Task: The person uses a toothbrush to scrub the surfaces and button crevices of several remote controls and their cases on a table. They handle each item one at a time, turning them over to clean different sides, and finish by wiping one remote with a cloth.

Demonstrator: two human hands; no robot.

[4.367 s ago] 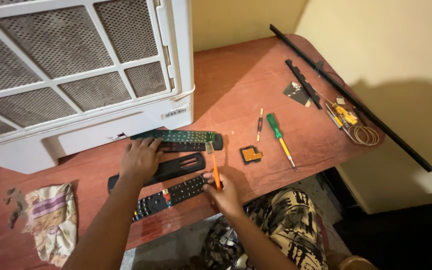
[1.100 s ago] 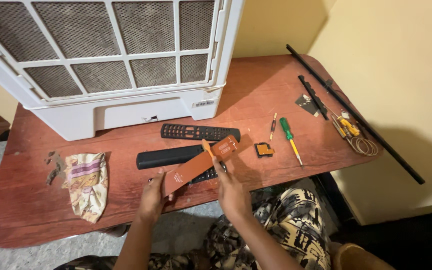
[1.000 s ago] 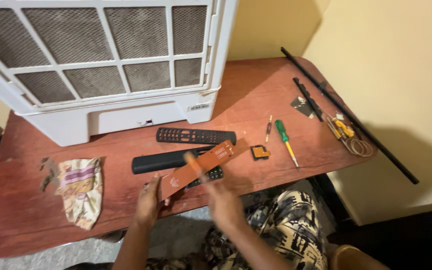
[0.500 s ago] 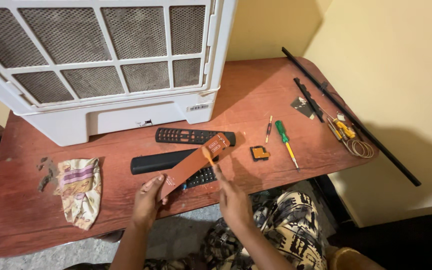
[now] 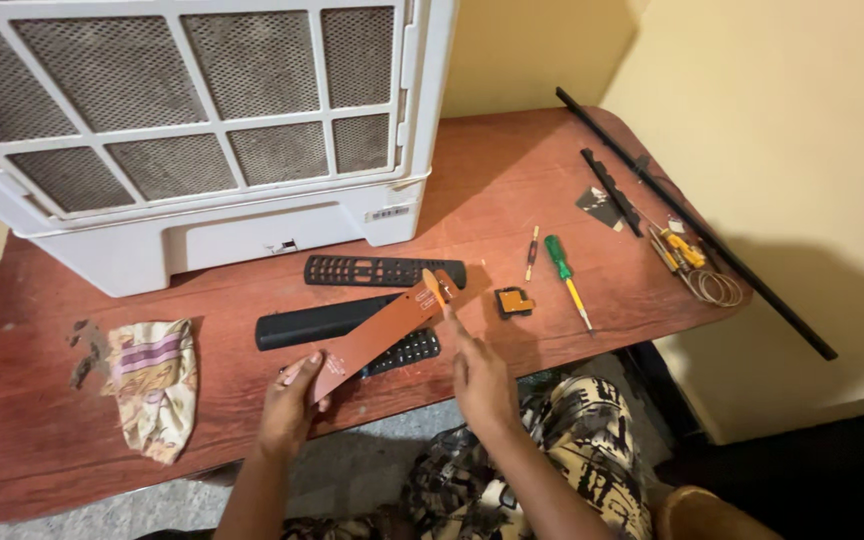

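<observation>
— So, what have you got in your hands?

— Well, I hold a long, flat, orange-brown circuit board (image 5: 377, 335) tilted over the front part of the red-brown wooden table (image 5: 492, 170). My left hand (image 5: 290, 400) is closed around its lower end. My right hand (image 5: 477, 370) is loose, fingers apart, with the index finger stretched up to the board's upper end, where a thin orange tool tip (image 5: 432, 283) shows; whether I pinch that, I can't tell.

— How far apart is the remote?

— By the look of it, fully opened. A black perforated front shell (image 5: 384, 270) lies flat just beyond the board, a smooth black back shell (image 5: 327, 321) lies partly under it, and a dark rubbery keypad mat (image 5: 404, 349) peeks out beneath. The board is out and bare; nothing is fitted back together yet.

— And around that?

— A small black-and-orange square part (image 5: 513, 301) sits just right of the board, then a green-handled screwdriver (image 5: 564, 275) and a slim brown-handled one (image 5: 531, 251). Farther right lie yellow-handled pliers (image 5: 680, 248), a coil of wire (image 5: 717, 288) and a long black rod (image 5: 692, 220). A crumpled striped cloth (image 5: 150, 380) rests at the left, and a big white plastic cooler (image 5: 202, 130) with dusty mesh panels stands at the back.
</observation>
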